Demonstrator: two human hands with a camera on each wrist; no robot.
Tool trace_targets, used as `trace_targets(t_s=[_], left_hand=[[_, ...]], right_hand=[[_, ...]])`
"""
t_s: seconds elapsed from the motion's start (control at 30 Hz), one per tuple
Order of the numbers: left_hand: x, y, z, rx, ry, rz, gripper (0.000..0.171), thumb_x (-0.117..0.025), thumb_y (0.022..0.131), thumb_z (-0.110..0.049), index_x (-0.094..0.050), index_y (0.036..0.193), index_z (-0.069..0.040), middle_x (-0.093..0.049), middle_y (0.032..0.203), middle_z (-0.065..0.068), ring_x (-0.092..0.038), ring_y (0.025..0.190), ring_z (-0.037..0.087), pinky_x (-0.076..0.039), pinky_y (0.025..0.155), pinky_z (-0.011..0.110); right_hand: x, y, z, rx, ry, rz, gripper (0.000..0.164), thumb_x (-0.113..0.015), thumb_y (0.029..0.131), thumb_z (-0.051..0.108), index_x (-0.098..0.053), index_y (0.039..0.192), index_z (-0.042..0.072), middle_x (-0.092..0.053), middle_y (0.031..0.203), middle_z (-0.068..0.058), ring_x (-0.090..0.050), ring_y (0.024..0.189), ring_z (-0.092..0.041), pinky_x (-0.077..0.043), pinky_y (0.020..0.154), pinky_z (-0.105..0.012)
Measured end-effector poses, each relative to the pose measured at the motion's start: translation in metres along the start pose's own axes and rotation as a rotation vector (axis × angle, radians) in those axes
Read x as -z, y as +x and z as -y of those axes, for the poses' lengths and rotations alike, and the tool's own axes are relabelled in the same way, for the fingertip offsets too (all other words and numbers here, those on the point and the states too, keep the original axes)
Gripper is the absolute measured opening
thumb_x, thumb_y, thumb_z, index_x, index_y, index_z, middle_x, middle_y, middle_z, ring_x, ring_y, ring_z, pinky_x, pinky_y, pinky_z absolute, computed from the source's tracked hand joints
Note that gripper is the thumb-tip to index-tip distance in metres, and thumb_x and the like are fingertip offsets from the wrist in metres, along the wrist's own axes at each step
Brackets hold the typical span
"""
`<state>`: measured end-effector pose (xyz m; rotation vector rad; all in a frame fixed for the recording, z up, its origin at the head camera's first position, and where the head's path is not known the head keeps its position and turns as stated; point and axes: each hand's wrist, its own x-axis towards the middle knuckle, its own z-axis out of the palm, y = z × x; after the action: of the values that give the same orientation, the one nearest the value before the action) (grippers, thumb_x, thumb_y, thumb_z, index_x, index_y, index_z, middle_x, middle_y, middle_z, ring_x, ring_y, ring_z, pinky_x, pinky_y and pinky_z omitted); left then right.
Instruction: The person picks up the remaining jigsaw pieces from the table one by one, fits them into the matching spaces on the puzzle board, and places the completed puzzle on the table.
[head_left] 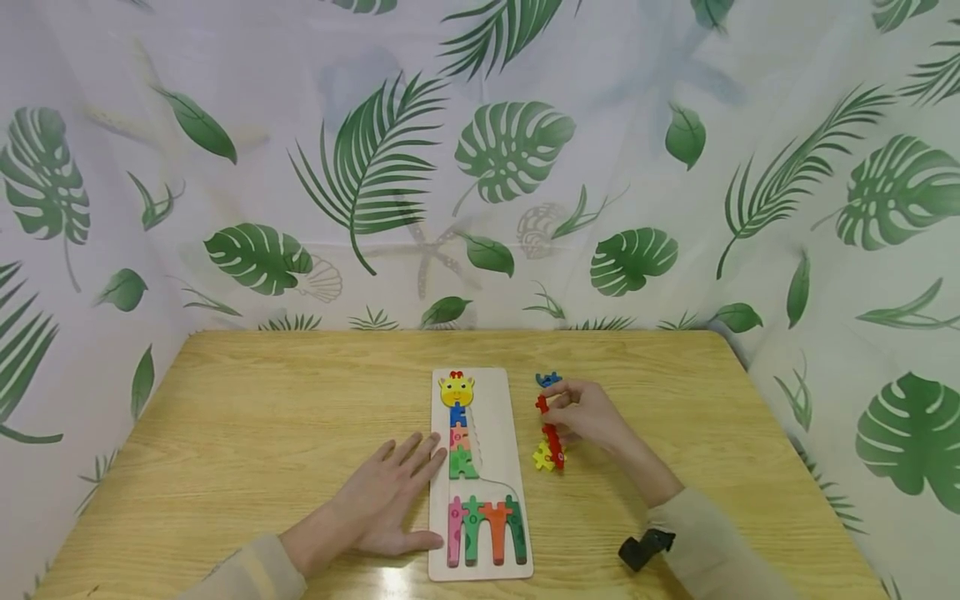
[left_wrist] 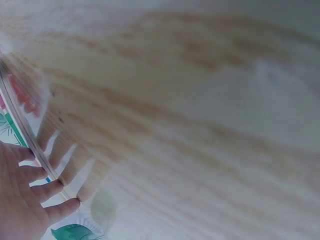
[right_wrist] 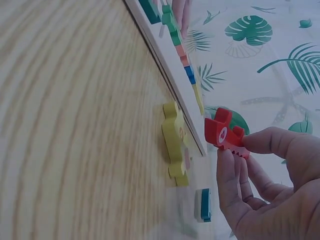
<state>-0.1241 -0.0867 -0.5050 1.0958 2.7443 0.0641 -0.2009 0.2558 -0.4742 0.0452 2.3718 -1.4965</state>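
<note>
My right hand (head_left: 588, 414) pinches a red puzzle piece (right_wrist: 222, 134) between thumb and fingertips, just above the table right of the board. Fingers cover its middle in the head view. Close below it lies a yellow puzzle piece (head_left: 543, 457); a blue puzzle piece (head_left: 548, 380) lies farther back. The pale giraffe puzzle board (head_left: 491, 425) holds a yellow giraffe head (head_left: 457, 390), blue, pink and green neck pieces, and several leg pieces (head_left: 498, 533). A bare stretch separates neck and legs. My left hand (head_left: 397, 496), fingers spread, rests at the board's left edge.
A wooden table (head_left: 300, 392) carries everything. Behind it and along both sides hangs a white curtain (head_left: 480, 283) printed with green leaves. A black device (head_left: 645, 548) sits on my right wrist.
</note>
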Motion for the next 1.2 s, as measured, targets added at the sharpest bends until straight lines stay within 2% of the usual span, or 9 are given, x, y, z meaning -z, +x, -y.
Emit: trace_targets(t_s=[0.27, 0.6, 0.97, 1.2], left_hand=[[0.000, 0.001, -0.002, -0.005, 0.011, -0.007, 0.110, -0.039, 0.090, -0.089, -0.029, 0.167, -0.011, -0.025, 0.176, 0.014, -0.033, 0.161, 0.038, -0.037, 0.127, 0.057], [0.000, 0.000, -0.002, -0.003, 0.007, -0.006, 0.110, -0.039, 0.091, -0.089, -0.029, 0.167, -0.011, -0.025, 0.176, 0.015, -0.034, 0.160, 0.039, -0.037, 0.126, 0.058], [-0.002, 0.000, -0.001, -0.001, 0.007, -0.010, 0.110, -0.039, 0.091, -0.089, -0.029, 0.167, -0.011, -0.026, 0.176, 0.014, -0.034, 0.160, 0.039, -0.038, 0.126, 0.059], [-0.001, 0.000, -0.002, 0.001, 0.005, -0.005, 0.110, -0.038, 0.090, -0.089, -0.029, 0.167, -0.011, -0.025, 0.176, 0.014, -0.033, 0.160, 0.039, -0.038, 0.126, 0.058]], right_hand=[[-0.007, 0.002, 0.005, 0.006, 0.028, 0.009, 0.038, -0.073, 0.095, 0.007, -0.066, 0.131, -0.001, -0.065, 0.099, -0.008, -0.063, 0.069, -0.016, -0.062, 0.064, -0.031], [-0.017, 0.006, 0.007, 0.011, 0.062, 0.015, 0.037, -0.072, 0.094, 0.004, -0.065, 0.130, -0.003, -0.065, 0.099, -0.009, -0.063, 0.066, -0.015, -0.066, 0.064, -0.034], [-0.032, 0.010, 0.015, 0.010, 0.068, -0.011, 0.034, -0.074, 0.093, 0.004, -0.067, 0.126, -0.002, -0.065, 0.097, -0.011, -0.062, 0.060, -0.018, -0.064, 0.060, -0.033], [-0.042, 0.011, 0.019, -0.003, 0.044, -0.020, 0.033, -0.073, 0.094, 0.005, -0.068, 0.126, 0.001, -0.066, 0.097, -0.011, -0.061, 0.065, -0.016, -0.064, 0.061, -0.031]])
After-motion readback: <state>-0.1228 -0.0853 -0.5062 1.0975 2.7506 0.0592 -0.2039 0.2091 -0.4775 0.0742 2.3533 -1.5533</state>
